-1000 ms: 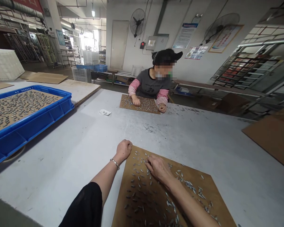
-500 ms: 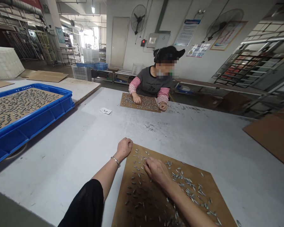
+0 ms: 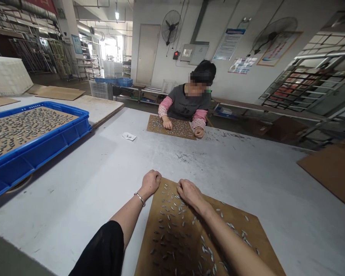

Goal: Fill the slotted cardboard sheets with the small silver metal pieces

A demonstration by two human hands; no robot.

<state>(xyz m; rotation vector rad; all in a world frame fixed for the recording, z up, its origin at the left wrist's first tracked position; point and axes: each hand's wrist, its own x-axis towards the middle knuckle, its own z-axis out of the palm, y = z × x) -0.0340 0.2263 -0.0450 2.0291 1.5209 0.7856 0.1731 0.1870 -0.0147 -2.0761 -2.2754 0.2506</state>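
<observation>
A brown cardboard sheet [image 3: 148,245] lies on the table before me, scattered with small, slim silvery pieces [image 3: 162,230] that look like metal leaves or pods. My left hand [image 3: 151,182], with a bracelet on its wrist, is closed at the sheet's far left corner, its fingers curled against the edge. Over the far edge of the same sheet, my right hand [image 3: 189,193] is closed with thumb and fingers together and pointing left. Whatever may be between those fingertips is hidden. Its forearm covers some of the pieces.
Across the table [image 3: 109,172], a co-worker [image 3: 186,99] bends over another cardboard sheet [image 3: 156,132] with similar pieces. A blue tray [image 3: 60,138] of pieces stands at left. A small white scrap [image 3: 129,136] lies mid-table; a cardboard box [image 3: 330,168] sits at right.
My right hand has moved away from me, to the sheet's far edge. More pieces now show where it was. My left hand stays at the corner. The co-worker's head has lowered.
</observation>
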